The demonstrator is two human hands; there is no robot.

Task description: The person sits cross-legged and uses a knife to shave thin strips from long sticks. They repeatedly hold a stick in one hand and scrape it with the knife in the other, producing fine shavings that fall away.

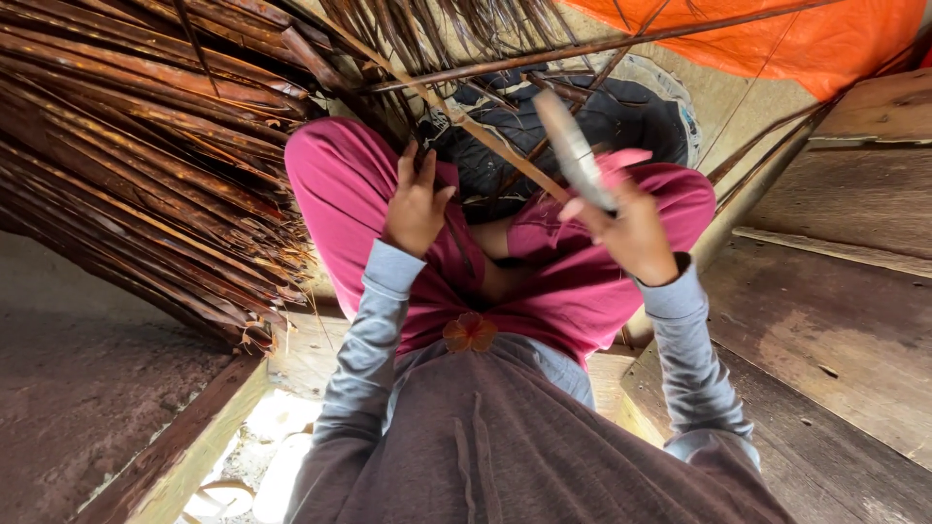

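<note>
Between the raised knees, clad in pink cloth, a long thin strip of dried palm stem is held slanting across the lap. Its nearer stretch is gripped by the left hand, whose fingers are curled around it close to the knee. A knife with a pale, blurred blade is clasped in the right hand, the fingers being wrapped tight about the handle, and the blade is set against the strip, just above the lap. A large bundle of dried brown fronds is stacked to the left, well apart from the blade, and an orange tarpaulin is stretched overhead at the right. Worn wooden planks are seen beside the right leg.

Several risks may be judged from this pose. The blade is blurred, so its exact edge cannot be told; if it is drawn towards the left hand, those fingers could be nicked. Should the strip split or slip from the grip, the knife could be carried on into the thigh beneath.
</note>
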